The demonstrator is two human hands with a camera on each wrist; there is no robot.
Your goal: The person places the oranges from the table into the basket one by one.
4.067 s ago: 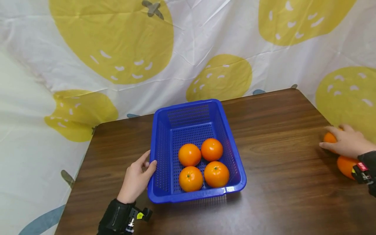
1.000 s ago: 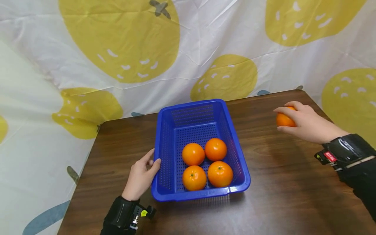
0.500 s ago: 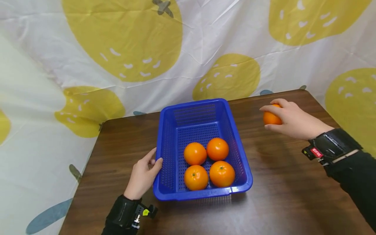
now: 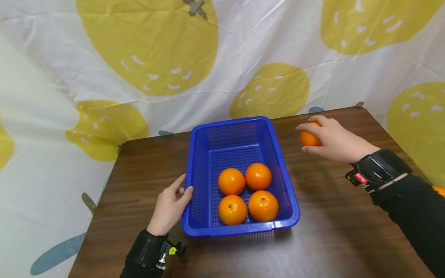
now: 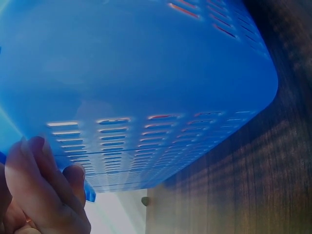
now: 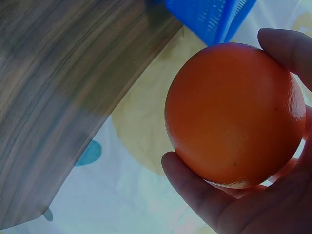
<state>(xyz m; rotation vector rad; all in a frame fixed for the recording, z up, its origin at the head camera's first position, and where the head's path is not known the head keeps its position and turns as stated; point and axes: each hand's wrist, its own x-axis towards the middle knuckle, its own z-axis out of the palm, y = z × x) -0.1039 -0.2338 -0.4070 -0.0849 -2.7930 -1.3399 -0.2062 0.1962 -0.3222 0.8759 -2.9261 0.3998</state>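
A blue perforated plastic basket (image 4: 198, 170) stands on the table with several oranges (image 4: 263, 205) gathered in its near half. My left hand (image 4: 169, 206) grips the basket's left rim, thumb over the edge and fingers along the outside; the left wrist view shows those fingers (image 5: 48, 190) against the slotted wall. To the right of the basket, my right hand (image 4: 330, 139) holds another orange (image 4: 309, 138) above the table. In the right wrist view, thumb and fingers wrap around that orange (image 6: 234, 117), with a corner of the basket (image 6: 204, 19) beyond it.
The brown wooden table (image 4: 333, 227) ends at a hanging cloth (image 4: 222, 50) printed with yellow fruit, behind and at the sides. A sliver of another orange (image 4: 439, 190) shows at the right edge, mostly hidden behind the right sleeve.
My right hand has picked up an orange at the far right and carried it left towards the basket. The left hand has stayed on the rim; the head view has shifted slightly.
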